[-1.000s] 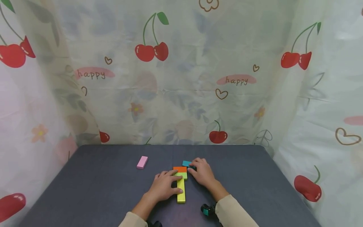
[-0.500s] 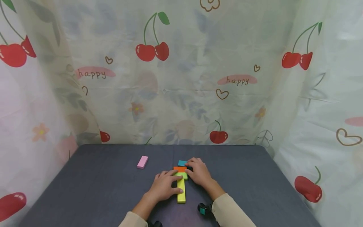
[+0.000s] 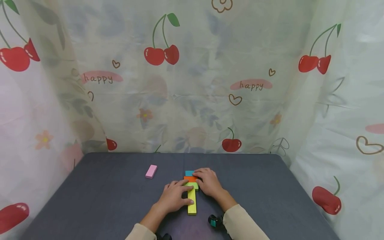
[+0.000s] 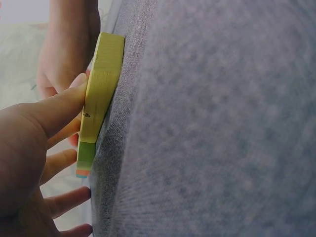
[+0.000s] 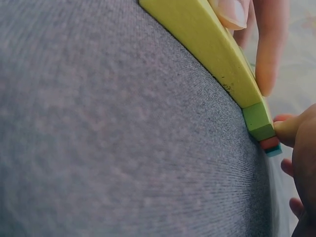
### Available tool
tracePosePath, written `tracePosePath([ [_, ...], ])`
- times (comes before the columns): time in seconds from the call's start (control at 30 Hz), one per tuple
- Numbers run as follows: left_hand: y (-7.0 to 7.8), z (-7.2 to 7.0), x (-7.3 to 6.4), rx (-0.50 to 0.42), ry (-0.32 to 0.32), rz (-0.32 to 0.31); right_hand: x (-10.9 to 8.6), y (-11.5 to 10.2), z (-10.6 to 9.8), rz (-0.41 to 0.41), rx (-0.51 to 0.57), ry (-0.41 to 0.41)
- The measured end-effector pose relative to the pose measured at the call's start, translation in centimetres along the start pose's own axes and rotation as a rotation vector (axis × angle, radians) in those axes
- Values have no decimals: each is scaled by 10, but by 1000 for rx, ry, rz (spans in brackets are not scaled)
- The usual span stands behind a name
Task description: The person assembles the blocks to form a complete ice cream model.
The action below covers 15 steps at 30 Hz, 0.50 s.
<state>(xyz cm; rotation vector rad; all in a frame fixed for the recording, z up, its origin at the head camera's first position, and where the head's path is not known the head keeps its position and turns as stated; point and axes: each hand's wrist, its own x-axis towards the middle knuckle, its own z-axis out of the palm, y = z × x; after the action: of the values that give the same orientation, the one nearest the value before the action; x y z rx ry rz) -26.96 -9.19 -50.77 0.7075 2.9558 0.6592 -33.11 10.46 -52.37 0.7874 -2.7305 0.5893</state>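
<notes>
In the head view a yellow block (image 3: pixel 192 207) lies lengthwise, pointing away from me. Beyond it, crosswise and touching in a row, come a lime-green block (image 3: pixel 195 187), an orange block (image 3: pixel 189 179) and a blue block (image 3: pixel 189 173). My left hand (image 3: pixel 173 197) rests against this row with spread fingers. Its thumb touches the yellow block and its index finger reaches over the green one. My right hand (image 3: pixel 210 182) touches the blue block's right end with its fingertips. Its thumb (image 5: pixel 285 129) lies by the right ends of the green and orange blocks.
A pink block (image 3: pixel 151 171) lies apart, back left on the dark grey table (image 3: pixel 99 200). A printed curtain (image 3: pixel 192 100) hangs behind the table's far edge and along both sides. A black strapped device (image 3: pixel 215 220) sits at the right wrist.
My right hand has slid the blue block left until it lines up behind the orange block. The left hand and the other blocks have stayed in place.
</notes>
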Motion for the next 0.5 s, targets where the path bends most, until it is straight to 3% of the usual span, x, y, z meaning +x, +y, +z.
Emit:
tracePosePath([
  [0.5,-1,0,2,-12,-10,0,-1,-1,0,-41,-19,27],
])
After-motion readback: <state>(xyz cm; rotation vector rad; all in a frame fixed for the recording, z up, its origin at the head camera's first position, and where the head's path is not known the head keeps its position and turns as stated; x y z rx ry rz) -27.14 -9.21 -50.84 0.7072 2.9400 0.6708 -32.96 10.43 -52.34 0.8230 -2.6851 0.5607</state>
